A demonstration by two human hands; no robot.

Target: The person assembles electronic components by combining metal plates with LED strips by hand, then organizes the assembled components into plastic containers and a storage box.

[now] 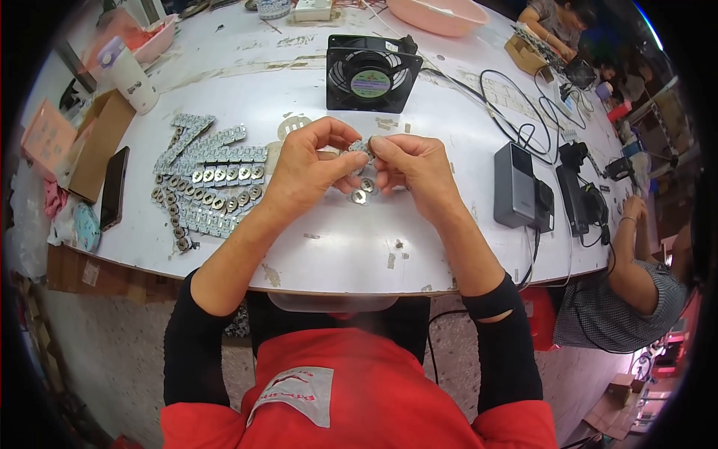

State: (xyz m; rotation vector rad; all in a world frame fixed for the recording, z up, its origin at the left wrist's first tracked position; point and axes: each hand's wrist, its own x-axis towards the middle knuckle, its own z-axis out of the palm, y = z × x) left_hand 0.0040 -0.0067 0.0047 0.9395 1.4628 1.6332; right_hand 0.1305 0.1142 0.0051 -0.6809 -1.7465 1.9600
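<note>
Over the middle of the table, my left hand (pixel 313 161) and my right hand (pixel 416 166) meet with bent fingers. Between them they pinch a strip of small silvery metal parts (pixel 361 147); my fingers cover much of it. Below the fingertips show a few round metal pieces in pale mounts (pixel 360 196); whether they join the strip I cannot tell. To the left lies a pile of similar strips (pixel 224 156), some with round brown-and-silver pieces along them. A black square fan (pixel 372 73) with a round label stands just beyond my hands.
At left are a phone (pixel 114 187), an open cardboard box (pixel 103 142) and a white bottle (pixel 127 75). A grey box-shaped device (pixel 514 185) and black cables (pixel 486 97) lie at right. A pink basin (pixel 441 16) stands at the back. Other people work along the right side.
</note>
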